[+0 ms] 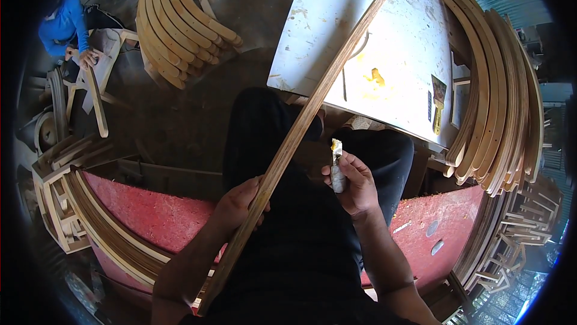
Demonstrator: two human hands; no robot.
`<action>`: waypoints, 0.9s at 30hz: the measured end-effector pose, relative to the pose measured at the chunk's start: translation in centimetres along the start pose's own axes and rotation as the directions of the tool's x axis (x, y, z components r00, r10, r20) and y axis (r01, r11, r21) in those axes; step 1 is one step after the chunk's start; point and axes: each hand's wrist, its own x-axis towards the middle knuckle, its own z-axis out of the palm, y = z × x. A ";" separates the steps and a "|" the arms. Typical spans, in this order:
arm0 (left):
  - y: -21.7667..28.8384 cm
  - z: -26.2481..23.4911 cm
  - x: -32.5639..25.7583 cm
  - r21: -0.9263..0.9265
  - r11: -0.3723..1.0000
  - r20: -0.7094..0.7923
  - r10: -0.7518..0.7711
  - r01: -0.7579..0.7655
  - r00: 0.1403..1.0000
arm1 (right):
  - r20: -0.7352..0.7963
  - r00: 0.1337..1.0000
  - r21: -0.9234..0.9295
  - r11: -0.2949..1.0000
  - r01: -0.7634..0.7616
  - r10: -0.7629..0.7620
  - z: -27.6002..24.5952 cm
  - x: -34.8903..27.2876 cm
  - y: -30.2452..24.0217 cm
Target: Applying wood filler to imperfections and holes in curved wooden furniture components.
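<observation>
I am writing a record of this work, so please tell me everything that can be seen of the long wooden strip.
The wooden strip is long, narrow and brown, apparently of layered wood, with dark streaks along its length. It looks nearly straight, though this wide view may bend edges. The left hand grips its lower part; from there it slants up and rightward in the picture, its far end over the white tabletop. Whether they touch is unclear.

The wooden strip hides part of your left hand. Right of the strip, your right hand covers part of a whitish object, its kind unclear. The counter by the strip's far end is cut off by your view's upper edge.
</observation>
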 end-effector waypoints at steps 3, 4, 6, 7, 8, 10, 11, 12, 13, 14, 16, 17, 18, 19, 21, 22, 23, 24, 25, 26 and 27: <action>0.3 -0.3 -0.2 0.018 1.000 0.010 -0.009 0.008 1.000 | 0.001 1.000 0.020 1.000 0.001 -0.001 0.2 0.3 -0.4; 0.4 -0.4 -0.2 0.027 1.000 0.014 -0.011 0.010 1.000 | 0.010 1.000 0.023 1.000 0.005 -0.006 0.1 0.4 -0.4; 0.3 -0.5 -0.3 0.032 0.999 0.003 -0.006 0.006 1.000 | 0.024 1.000 0.027 0.999 0.017 -0.018 0.0 0.6 -0.6; 0.2 -0.6 -0.3 0.032 0.999 -0.005 -0.007 0.008 1.000 | 0.024 1.000 0.037 0.999 0.015 -0.016 0.0 0.7 -0.7; 0.1 -0.7 -0.3 0.038 0.999 -0.006 -0.001 0.001 1.000 | 0.025 1.000 0.048 0.999 0.012 -0.014 0.0 0.8 -0.9; -0.1 -1.2 -0.7 0.017 1.000 -0.002 -0.001 0.001 1.000 | 0.026 0.999 0.054 0.998 0.020 -0.022 0.1 0.9 -1.0; -0.1 -1.4 -1.2 0.024 1.000 -0.005 0.005 -0.004 1.000 | 0.022 0.999 0.056 0.998 0.022 -0.023 0.0 0.9 -1.1; -0.1 -1.7 -1.7 0.102 0.995 -0.007 0.015 -0.014 1.000 | 0.024 0.999 0.056 0.998 0.028 -0.030 -0.1 0.8 -1.2; 0.0 -2.0 -2.3 0.183 0.983 -0.006 0.025 -0.023 1.000 | 0.022 0.999 0.063 0.998 0.025 -0.026 -0.3 0.7 -1.4; 0.2 -2.3 -3.3 0.206 0.978 -0.018 -0.012 0.016 1.000 | 0.018 1.000 0.070 0.997 0.022 -0.023 -0.5 0.6 -1.5; -2.2 -4.8 -6.1 0.190 0.975 0.011 -0.115 0.111 0.993 | -0.013 0.999 0.056 0.998 0.032 -0.032 -0.4 0.1 -1.7; -4.0 -6.2 -7.7 0.151 0.974 0.047 -0.178 0.169 0.983 | -0.037 0.999 0.040 0.999 0.030 -0.029 -0.5 0.0 -1.8; -3.8 -6.2 -7.8 0.151 0.974 0.045 -0.177 0.169 0.983 | -0.034 0.999 0.041 0.999 0.030 -0.028 -0.6 -0.1 -1.9; -3.3 -6.2 -7.7 0.037 0.970 0.076 -0.242 0.239 0.967 | -0.022 0.999 0.045 0.998 0.040 -0.039 -0.9 -0.2 -2.1; -1.0 -4.6 -6.7 -0.090 0.958 0.066 -0.266 0.271 0.962 | -0.006 1.000 0.056 0.998 0.029 -0.029 -1.5 -1.3 -2.1; 1.8 -3.4 -4.1 -0.088 0.972 0.027 -0.216 0.218 0.976 | -0.006 0.999 0.071 0.997 0.034 -0.033 -1.6 -1.2 -2.0; 2.7 -3.3 -2.2 -0.077 0.973 0.018 -0.219 0.220 0.976 | -0.007 0.999 0.094 0.995 0.036 -0.036 -1.6 -1.1 -2.0; 2.8 -3.2 -0.3 -0.023 0.981 0.027 -0.192 0.193 0.981 | -0.018 1.000 0.089 0.996 0.023 -0.022 -1.5 -1.4 -2.3; 2.7 -3.1 0.4 0.031 0.986 0.037 -0.167 0.166 0.985 | -0.022 1.000 0.096 0.995 0.018 -0.016 -1.4 -1.9 -2.4; 2.3 -3.1 -0.5 0.032 0.984 0.033 -0.176 0.175 0.984 | 0.005 0.998 0.084 0.995 0.055 -0.055 -1.4 -2.4 -2.4; 2.2 -2.4 -1.7 0.179 0.982 -0.004 -0.059 0.059 0.998 | 0.027 0.994 0.069 0.992 0.104 -0.106 -1.7 -2.7 -2.9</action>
